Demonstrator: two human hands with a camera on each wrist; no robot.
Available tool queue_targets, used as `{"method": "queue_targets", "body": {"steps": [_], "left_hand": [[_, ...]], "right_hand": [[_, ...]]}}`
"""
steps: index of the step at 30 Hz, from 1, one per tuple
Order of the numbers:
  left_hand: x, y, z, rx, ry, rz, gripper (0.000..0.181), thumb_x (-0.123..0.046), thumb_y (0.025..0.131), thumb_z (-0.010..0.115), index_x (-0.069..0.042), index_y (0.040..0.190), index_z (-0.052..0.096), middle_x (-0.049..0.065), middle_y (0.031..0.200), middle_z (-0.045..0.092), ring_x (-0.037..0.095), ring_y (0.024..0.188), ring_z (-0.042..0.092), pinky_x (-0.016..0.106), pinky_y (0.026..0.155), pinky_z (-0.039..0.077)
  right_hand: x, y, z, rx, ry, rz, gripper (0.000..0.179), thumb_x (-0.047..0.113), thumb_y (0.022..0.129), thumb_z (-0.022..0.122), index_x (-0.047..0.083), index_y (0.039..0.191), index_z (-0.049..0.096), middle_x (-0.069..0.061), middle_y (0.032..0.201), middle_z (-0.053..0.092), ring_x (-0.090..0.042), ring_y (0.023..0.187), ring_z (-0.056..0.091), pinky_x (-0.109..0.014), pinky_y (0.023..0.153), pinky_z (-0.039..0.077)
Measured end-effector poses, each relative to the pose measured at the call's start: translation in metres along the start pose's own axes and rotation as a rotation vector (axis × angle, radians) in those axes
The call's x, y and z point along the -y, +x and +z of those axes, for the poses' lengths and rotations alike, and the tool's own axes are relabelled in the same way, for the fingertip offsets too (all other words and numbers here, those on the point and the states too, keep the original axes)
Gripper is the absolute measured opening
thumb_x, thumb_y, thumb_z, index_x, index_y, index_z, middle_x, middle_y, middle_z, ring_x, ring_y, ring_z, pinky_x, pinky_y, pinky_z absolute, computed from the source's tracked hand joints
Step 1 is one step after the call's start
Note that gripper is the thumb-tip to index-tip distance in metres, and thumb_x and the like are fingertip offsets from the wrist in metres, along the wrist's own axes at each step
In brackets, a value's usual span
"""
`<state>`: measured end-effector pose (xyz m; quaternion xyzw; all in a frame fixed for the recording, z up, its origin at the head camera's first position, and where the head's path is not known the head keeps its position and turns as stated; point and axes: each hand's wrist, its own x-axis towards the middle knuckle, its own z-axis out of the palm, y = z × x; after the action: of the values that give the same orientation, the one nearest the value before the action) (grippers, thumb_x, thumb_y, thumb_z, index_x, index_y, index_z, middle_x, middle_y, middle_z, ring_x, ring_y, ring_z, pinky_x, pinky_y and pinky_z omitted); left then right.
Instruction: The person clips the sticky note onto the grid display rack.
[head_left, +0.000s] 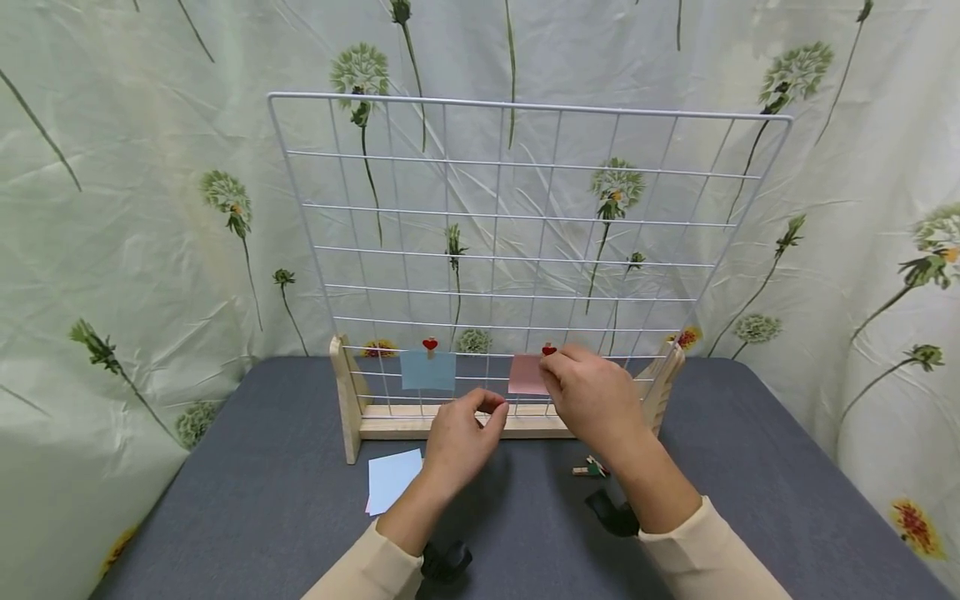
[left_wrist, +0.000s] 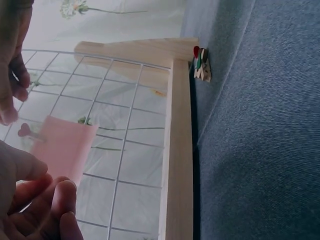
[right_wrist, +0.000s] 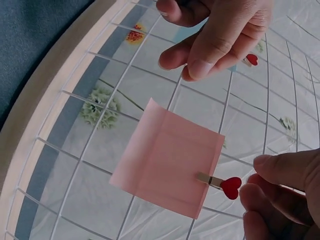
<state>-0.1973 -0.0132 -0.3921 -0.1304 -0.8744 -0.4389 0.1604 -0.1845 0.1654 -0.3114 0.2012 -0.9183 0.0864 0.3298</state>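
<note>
A pink paper note [right_wrist: 165, 160] hangs on the white wire grid [head_left: 492, 258], held at its top edge by a small wooden clothespin with a red heart [right_wrist: 230, 188]. My right hand [head_left: 596, 400] is right beside that heart, thumb and fingers bent loosely; a narrow gap shows between them and the heart in the right wrist view. Below and left of the pink note is my left hand [head_left: 463, 437], its fingers loosely curled with nothing in them. Further left on the grid, a light blue note [head_left: 428, 372] hangs from another red-heart clothespin [head_left: 430, 344].
The grid stands in a wooden base [head_left: 465, 428] on a dark grey table [head_left: 262, 508]. Several loose clothespins [head_left: 591, 469] lie in front of its right side. A stack of paper notes [head_left: 392, 479], light blue on top, lies near my left forearm. A flowered curtain [head_left: 150, 250] hangs behind.
</note>
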Motion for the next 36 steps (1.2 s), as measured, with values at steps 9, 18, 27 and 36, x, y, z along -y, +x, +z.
{"method": "queue_targets", "body": {"steps": [9,18,27,36], "left_hand": [[0.004,-0.011,-0.004,0.017,0.023,0.026,0.008,-0.022,0.096,0.070,-0.016,0.097,0.076,0.000,0.093,0.078,0.006,0.068,0.069,0.022,0.063,0.052],[0.012,-0.021,-0.009,0.039,0.087,0.026,0.006,-0.024,0.095,0.072,-0.020,0.096,0.075,-0.004,0.090,0.077,0.002,0.068,0.063,0.024,0.065,0.051],[0.031,-0.030,-0.027,0.065,0.151,-0.007,0.005,-0.026,0.094,0.072,-0.022,0.096,0.075,-0.008,0.090,0.076,-0.003,0.059,0.053,0.022,0.061,0.046],[0.055,-0.040,-0.049,0.033,0.204,-0.034,0.004,-0.023,0.094,0.074,-0.021,0.097,0.075,-0.008,0.089,0.075,-0.003,0.051,0.048,0.021,0.057,0.043]], "right_hand": [[0.003,-0.010,0.005,0.107,-0.029,0.025,0.004,0.013,0.087,0.080,0.011,0.087,0.077,-0.005,0.092,0.076,-0.017,0.072,0.070,-0.033,0.064,0.059],[0.003,-0.023,0.014,0.130,-0.033,0.006,0.011,0.016,0.085,0.082,0.014,0.079,0.073,0.002,0.070,0.062,-0.010,0.056,0.054,-0.029,0.052,0.046],[0.002,-0.038,0.023,0.147,-0.019,0.035,0.011,0.017,0.082,0.084,0.016,0.077,0.074,0.005,0.068,0.061,-0.008,0.055,0.052,-0.030,0.051,0.045],[-0.001,-0.055,0.029,0.203,0.030,0.097,0.012,0.020,0.082,0.085,0.017,0.078,0.075,0.003,0.076,0.070,-0.010,0.065,0.062,-0.031,0.060,0.051]]}}
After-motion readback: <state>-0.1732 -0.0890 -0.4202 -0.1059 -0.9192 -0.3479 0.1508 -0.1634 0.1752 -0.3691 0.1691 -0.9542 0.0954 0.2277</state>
